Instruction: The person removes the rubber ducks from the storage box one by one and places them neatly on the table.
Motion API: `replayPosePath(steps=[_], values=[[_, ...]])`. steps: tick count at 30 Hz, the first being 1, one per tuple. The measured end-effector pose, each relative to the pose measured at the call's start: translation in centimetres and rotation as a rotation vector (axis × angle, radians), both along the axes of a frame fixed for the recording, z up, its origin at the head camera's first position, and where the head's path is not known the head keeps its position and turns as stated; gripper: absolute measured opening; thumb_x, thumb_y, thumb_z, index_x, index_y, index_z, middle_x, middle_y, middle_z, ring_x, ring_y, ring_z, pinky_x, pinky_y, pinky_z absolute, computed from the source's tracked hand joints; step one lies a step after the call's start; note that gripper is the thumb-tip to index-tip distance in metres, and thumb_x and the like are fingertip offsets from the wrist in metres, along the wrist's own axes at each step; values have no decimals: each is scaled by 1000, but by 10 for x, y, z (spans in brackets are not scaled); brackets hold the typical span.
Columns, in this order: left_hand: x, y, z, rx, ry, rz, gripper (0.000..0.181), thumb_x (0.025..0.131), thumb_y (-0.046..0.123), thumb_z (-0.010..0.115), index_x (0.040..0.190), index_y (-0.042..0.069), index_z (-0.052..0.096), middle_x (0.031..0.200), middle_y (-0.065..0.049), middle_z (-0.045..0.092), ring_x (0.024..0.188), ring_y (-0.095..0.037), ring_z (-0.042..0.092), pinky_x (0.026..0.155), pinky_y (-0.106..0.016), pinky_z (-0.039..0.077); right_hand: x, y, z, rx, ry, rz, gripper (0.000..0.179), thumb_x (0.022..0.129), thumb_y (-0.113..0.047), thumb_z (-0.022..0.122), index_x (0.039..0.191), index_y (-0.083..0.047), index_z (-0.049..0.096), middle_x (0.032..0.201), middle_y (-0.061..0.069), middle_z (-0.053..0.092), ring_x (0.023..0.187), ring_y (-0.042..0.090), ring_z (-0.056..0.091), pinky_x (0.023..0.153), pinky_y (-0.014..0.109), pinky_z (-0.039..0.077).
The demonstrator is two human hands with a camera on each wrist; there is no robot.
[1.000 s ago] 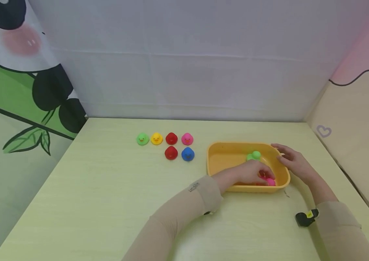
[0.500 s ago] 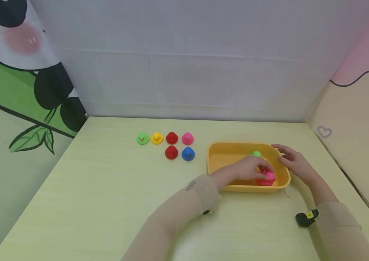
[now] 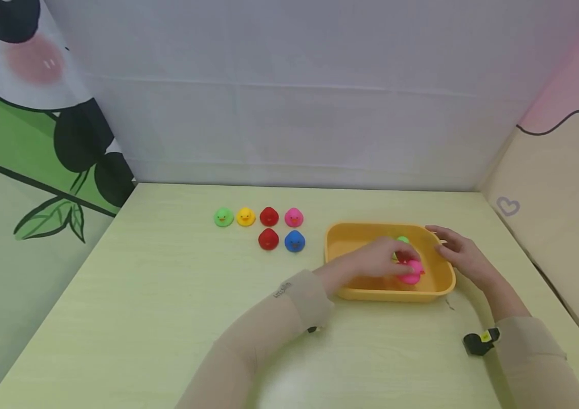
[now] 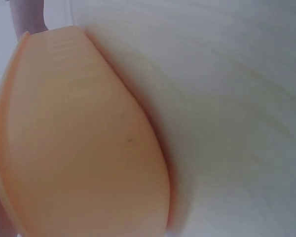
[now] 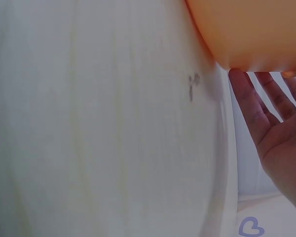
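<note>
In the head view my left hand (image 3: 383, 257) reaches over the near side of a yellow plastic tub (image 3: 348, 295) and pinches a pink rubber duck (image 3: 410, 274) inside it. A green duck (image 3: 403, 240) sits behind those fingers, mostly hidden, with a bit of red showing below it. My right hand (image 3: 463, 255) rests against the tub's right end, fingertips at the rim. The right wrist view shows that hand (image 5: 281, 121) with fairly straight fingers touching the tub's outer wall (image 5: 256, 34). In the left wrist view the tub's side (image 4: 89, 138) hides most of the left hand's work.
Left of the tub, small ducks stand in two rows: green (image 3: 224, 217), yellow (image 3: 245, 216), red (image 3: 269, 216) and pink (image 3: 294, 217) behind, another red (image 3: 268, 239) and a blue (image 3: 295, 241) in front. A pale wall (image 3: 289, 136) borders the table (image 3: 141, 318) behind.
My left hand has lifted the pink duck from the tub's near right corner and moved it slightly left and back. The right hand and the duck rows stay put.
</note>
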State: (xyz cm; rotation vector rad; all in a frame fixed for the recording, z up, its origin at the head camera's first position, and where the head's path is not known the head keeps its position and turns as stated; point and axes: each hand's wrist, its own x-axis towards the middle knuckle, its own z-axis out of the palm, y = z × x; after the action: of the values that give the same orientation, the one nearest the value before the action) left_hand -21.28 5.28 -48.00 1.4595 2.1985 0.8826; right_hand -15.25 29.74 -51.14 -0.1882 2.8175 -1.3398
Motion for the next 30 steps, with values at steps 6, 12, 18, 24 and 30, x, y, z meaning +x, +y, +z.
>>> replayPosePath(steps=[6,12,18,24,30], values=[[-1,-14,12,23,-19,6,28,89,27,65,115,18,64,96,12,60,89,-1,52,76,-10,43,1,-1,2,-27,13,5,48,99,-26,48,143,-12,37,137,25,43,100,-8,51,77,19,51],[-3,-30,20,34,-88,25,33,89,27,65,120,17,61,95,10,60,89,-4,53,75,-13,46,1,-1,3,-29,4,-4,48,99,-27,48,144,-11,37,137,23,43,99,-9,51,77,18,50],[-8,-45,28,48,-77,13,33,90,27,64,120,15,63,99,11,60,92,-4,52,75,-14,46,0,-1,3,-34,19,3,48,99,-24,49,143,-9,37,135,22,45,99,-11,51,78,15,48],[-9,-58,36,49,-63,45,33,90,25,64,122,15,63,102,10,60,91,-7,51,72,-17,47,0,-1,3,-50,35,8,47,99,-22,49,142,-8,38,134,24,45,98,-12,52,78,14,48],[-10,-72,42,61,-43,73,32,90,25,65,121,19,63,106,11,59,90,-8,52,71,-18,47,-1,1,1,-64,11,12,48,100,-23,48,144,-9,35,136,24,43,98,-10,53,76,19,51]])
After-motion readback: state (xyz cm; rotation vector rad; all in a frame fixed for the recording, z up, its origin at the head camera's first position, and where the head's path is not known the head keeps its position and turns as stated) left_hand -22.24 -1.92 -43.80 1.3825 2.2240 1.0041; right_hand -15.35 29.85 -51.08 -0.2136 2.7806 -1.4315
